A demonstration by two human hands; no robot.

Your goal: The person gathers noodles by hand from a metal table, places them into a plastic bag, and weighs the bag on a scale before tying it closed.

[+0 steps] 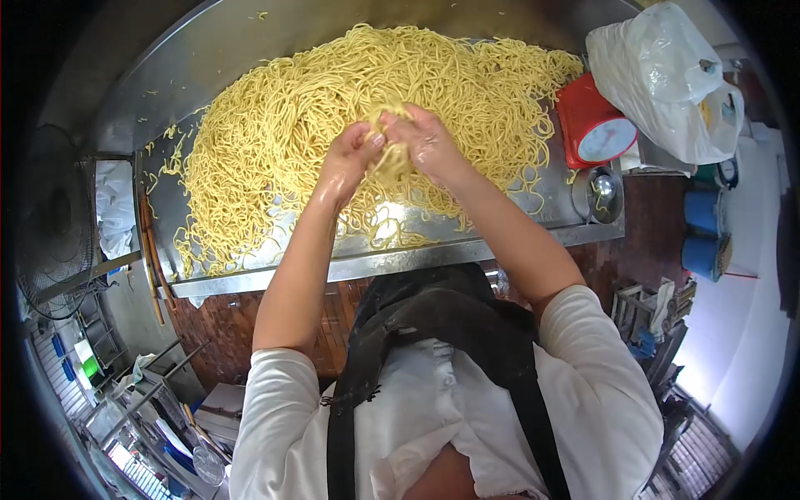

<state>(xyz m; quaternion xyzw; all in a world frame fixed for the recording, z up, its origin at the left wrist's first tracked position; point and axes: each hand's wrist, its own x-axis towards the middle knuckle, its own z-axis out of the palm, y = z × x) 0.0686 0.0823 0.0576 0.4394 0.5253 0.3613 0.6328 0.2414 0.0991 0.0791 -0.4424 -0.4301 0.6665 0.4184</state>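
Observation:
A wide heap of yellow noodles (333, 92) covers much of the metal table (417, 254). Over its near middle, my left hand (353, 157) and my right hand (427, 148) are close together, fingers curled. Between them hangs a small bunch of noodles (393, 162), smeared by motion, and both hands grip it. My fingers look wet and shiny. Loose strands lie on the metal just below my wrists.
At the table's right end stand a red dial scale (583, 121), a metal bowl (602, 193) and a white plastic bag (654, 75). Wooden sticks (152, 250) lean at the left end, near a black fan (57, 217). Blue buckets (704, 233) are farther right.

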